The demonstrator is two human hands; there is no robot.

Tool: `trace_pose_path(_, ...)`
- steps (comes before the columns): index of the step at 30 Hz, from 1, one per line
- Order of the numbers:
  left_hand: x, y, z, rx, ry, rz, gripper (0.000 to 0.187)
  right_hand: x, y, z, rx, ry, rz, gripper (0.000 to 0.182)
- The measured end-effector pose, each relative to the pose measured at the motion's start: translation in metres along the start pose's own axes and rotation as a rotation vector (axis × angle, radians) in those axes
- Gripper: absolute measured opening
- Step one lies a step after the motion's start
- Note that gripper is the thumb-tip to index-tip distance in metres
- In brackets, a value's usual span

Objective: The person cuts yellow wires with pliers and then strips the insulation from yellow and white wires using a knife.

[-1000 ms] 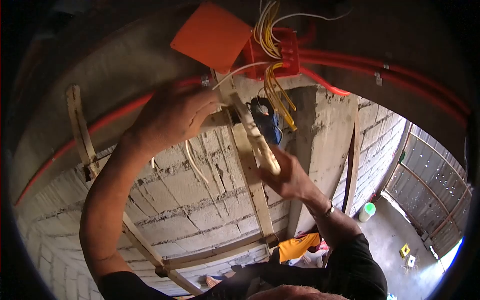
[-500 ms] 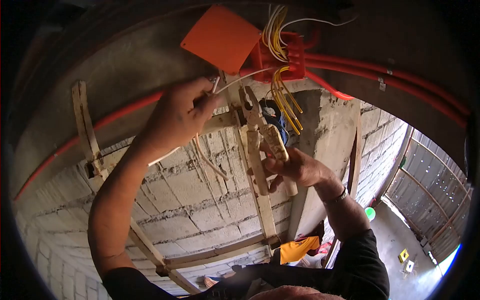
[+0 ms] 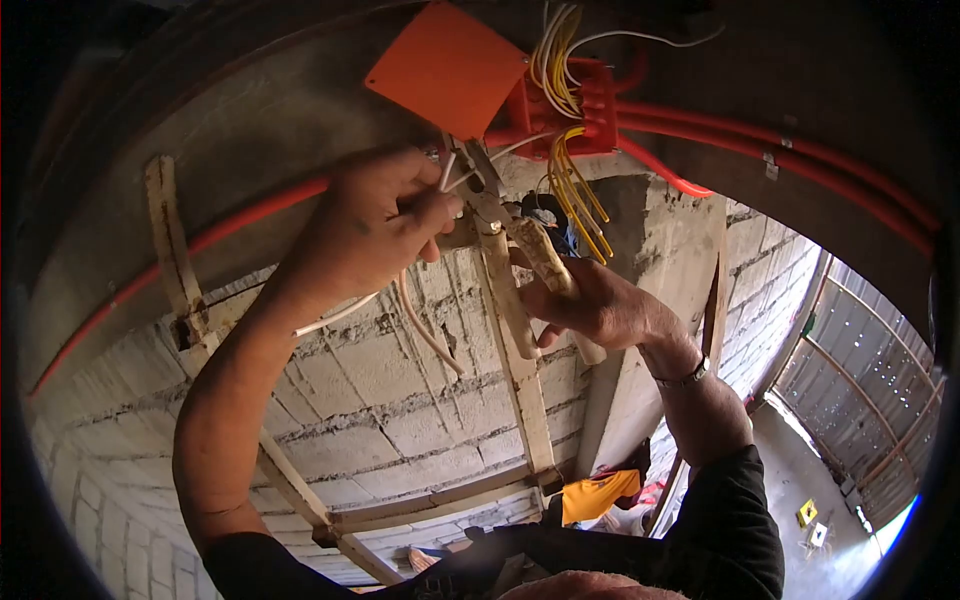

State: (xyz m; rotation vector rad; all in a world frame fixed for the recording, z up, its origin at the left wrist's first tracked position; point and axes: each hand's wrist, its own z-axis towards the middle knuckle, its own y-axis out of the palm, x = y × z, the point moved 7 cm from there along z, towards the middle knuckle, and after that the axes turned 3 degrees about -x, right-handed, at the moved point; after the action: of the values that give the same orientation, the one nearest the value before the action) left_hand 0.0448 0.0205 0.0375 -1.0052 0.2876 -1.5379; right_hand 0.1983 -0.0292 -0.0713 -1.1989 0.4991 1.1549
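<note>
While, in the head view, the left hand (image 3: pixel 375 222) pinches white wire (image 3: pixel 448 172) in its grip near an orange plate (image 3: pixel 450 70), the right hand (image 3: pixel 608 306) curls its grip around pliers (image 3: pixel 541 255) with spread handles. Wire crosses at their jaws, whether clamped I cannot tell, just left of a red box (image 3: pixel 600 112).

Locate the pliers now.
Head view, centre: the pliers are in the right hand, their jaws beside the left hand, below and left of the red box.
</note>
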Motion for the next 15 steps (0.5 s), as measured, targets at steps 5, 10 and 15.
trace_pose_path(5,-0.001,0.002,0.002,-0.026,-0.002,0.058,0.013,-0.012,0.004,0.007,0.001,-0.089,-0.068,0.036)
trace_pose_path(10,-0.003,0.002,0.0,-0.033,-0.016,-0.028,0.017,-0.013,0.004,0.011,0.022,-0.111,-0.136,0.034)
trace_pose_path(15,-0.006,0.002,-0.001,-0.048,-0.031,-0.047,0.018,-0.002,0.005,0.015,0.052,-0.125,-0.053,0.035)
